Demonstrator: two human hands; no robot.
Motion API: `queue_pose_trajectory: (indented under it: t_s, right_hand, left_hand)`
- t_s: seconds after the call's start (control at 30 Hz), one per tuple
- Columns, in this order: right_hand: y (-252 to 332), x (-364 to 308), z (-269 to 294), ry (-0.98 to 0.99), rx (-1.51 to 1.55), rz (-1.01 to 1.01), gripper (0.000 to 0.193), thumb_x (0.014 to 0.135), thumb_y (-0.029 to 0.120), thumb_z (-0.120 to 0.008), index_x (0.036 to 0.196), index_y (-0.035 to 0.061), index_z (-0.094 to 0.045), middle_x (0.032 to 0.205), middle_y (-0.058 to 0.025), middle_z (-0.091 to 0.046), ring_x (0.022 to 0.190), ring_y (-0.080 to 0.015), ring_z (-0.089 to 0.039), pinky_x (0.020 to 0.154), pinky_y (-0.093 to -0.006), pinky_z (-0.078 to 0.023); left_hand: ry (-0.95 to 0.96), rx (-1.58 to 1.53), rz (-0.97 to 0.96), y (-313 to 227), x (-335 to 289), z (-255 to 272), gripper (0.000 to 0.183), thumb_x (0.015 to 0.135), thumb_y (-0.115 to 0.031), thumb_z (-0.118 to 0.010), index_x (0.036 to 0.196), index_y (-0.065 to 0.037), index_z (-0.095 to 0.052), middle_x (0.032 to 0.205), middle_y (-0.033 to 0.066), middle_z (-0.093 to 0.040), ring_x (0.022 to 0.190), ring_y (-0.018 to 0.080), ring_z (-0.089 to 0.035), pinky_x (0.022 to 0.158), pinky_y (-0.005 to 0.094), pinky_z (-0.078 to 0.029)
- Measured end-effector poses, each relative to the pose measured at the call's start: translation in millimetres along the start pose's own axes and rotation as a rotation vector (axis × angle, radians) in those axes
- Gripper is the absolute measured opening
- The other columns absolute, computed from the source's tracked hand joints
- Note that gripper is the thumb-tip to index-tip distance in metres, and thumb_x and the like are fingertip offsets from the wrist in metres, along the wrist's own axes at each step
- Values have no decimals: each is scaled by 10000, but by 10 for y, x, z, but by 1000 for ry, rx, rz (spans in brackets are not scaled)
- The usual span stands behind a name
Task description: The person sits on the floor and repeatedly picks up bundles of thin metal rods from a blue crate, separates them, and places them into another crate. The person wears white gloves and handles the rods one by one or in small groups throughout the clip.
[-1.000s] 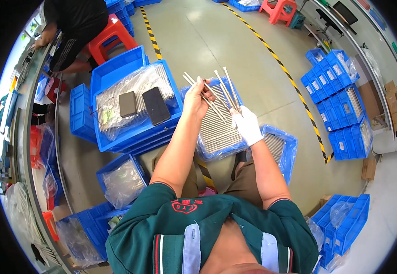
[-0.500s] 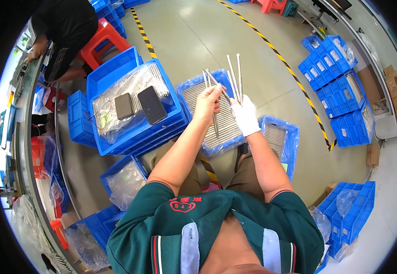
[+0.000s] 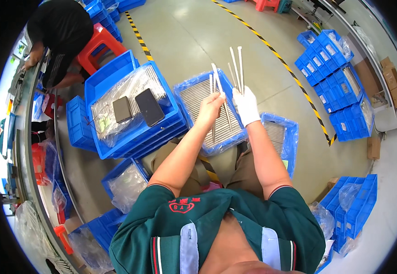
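My bare left hand is closed round a few thin silver metal rods, which stick out above and below the fingers. Beside it, my right hand wears a white glove and grips several similar rods that fan upward. Both hands are over a plastic-lined blue crate in which many more such rods lie side by side in a row. The lower ends of the left hand's rods reach over that row. My hands are close together but apart.
To the left, a stack of blue crates bears bagged rods, a black phone and a small dark box. Another lined crate of rods stands at right. A person in black works by a red stool. Crates are stacked far right.
In my left hand, the slanting rod has swung to nearly line up with the others. The right hand's rods have spread slightly, with a shorter one now showing at their left.
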State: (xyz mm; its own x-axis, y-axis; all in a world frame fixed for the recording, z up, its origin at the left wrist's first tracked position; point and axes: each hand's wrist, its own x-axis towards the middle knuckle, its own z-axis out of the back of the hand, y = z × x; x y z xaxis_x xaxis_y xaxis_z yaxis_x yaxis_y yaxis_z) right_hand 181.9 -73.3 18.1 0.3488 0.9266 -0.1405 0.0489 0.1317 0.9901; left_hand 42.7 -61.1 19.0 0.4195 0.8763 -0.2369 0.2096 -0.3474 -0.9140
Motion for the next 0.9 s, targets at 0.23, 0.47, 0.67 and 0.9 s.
queue_pose_trajectory:
  t_s: [0.23, 0.47, 0.67, 0.9]
  right_hand:
    - [59, 84, 99, -2, 180, -118, 164, 838, 191, -669, 780, 45, -623, 659, 4, -549, 572, -83, -484, 506, -240, -386]
    - [-170, 671, 713, -393, 377, -75, 177, 823, 228, -673, 762, 77, -604, 610, 19, -499, 486, -87, -427, 449, -244, -331]
    - [-119, 296, 518, -61, 350, -130, 166, 852, 254, -639, 803, 98, -609, 570, 31, -474, 434, -79, -397, 395, -236, -307]
    - [-84, 80, 99, 204, 42, -94, 205, 809, 226, -696, 804, 41, -608, 644, -14, -581, 491, -76, -500, 437, -229, -386]
  left_hand:
    - [332, -38, 246, 116, -37, -24, 192, 910, -253, -550, 812, -89, -563, 601, -85, -361, 481, 22, -281, 433, 185, -216]
    - [490, -209, 414, 197, -176, -68, 235, 923, -248, -533, 805, -45, -559, 634, -17, -439, 506, 62, -336, 431, 207, -268]
    - [452, -610, 343, 225, 150, 224, 307, 925, -256, -516, 899, 39, -597, 955, 202, -612, 1013, 414, -598, 857, 507, -525]
    - [638, -612, 328, 250, 187, 232, 295, 902, -297, -568, 882, -6, -614, 940, 110, -616, 911, 304, -624, 785, 441, -522]
